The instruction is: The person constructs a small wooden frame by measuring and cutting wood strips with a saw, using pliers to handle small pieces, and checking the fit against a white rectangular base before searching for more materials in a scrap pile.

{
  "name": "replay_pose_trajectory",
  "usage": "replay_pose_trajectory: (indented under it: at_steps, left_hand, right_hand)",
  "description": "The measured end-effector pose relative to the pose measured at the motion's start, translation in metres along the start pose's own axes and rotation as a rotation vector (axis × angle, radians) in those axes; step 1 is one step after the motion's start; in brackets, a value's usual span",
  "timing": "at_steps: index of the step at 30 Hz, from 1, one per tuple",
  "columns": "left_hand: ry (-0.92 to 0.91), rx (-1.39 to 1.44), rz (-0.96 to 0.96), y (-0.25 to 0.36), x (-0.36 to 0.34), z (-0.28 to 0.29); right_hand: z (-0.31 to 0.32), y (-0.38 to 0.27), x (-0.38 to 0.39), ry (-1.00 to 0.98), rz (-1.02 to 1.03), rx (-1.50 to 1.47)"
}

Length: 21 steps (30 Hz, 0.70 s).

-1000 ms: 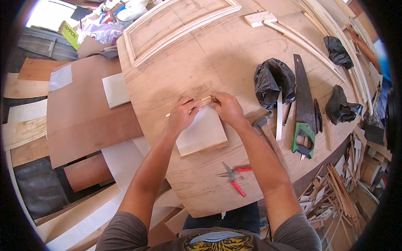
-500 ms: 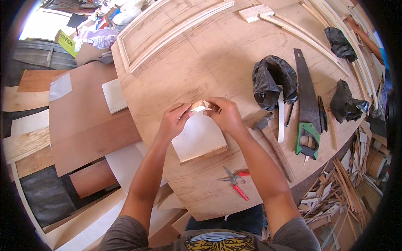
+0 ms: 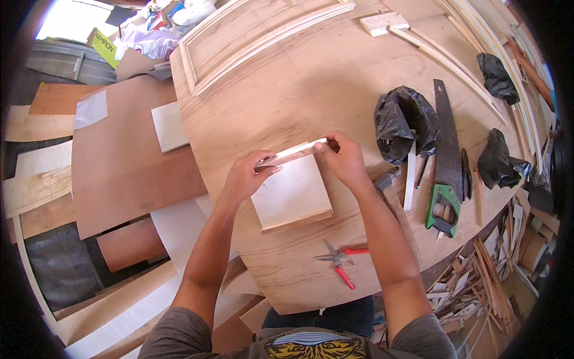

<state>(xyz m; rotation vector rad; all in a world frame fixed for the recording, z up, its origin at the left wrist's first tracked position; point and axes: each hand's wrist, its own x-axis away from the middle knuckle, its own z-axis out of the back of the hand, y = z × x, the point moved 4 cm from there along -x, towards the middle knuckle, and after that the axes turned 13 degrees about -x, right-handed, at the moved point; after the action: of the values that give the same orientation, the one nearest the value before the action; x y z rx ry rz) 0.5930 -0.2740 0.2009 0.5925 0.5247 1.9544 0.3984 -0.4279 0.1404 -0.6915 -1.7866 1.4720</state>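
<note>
Left hand [image 3: 244, 178] and right hand [image 3: 342, 158] each pinch one end of a thin wood strip [image 3: 292, 154], white on top edge, holding it on edge along the far side of a small white board [image 3: 293, 194] that lies flat on the bench [image 3: 287, 90]. Strip looks light & stiff but slim, prob. snaps if bent; best held near both ends, as now. Just below the hands: red-handled pliers [image 3: 338, 261]. Right of right hand: hammer [image 3: 387, 179], black bag [image 3: 403, 122], then handsaw w/ green handle [image 3: 445, 161].
</note>
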Motion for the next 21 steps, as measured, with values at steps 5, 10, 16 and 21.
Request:
replay_pose_trajectory:
  at_steps: [5, 10, 16, 21]
  left_hand:
    - [-0.037, 0.038, 0.133, -0.014, 0.006, 0.007]
    - [0.082, 0.249, 0.142, -0.063, 0.02, 0.005]
    - [0.269, 0.001, -0.016, -0.072, 0.032, 0.008]
    - [0.293, 0.146, 0.079, -0.096, 0.047, -0.001]
  right_hand:
    - [0.001, 0.012, -0.006, -0.008, -0.074, -0.325]
    - [-0.009, 0.006, -0.016, -0.1, 0.073, -0.215]
    - [0.002, -0.005, -0.021, -0.192, 0.104, 0.336]
    - [-0.02, -0.026, -0.014, -0.227, 0.243, 0.502]
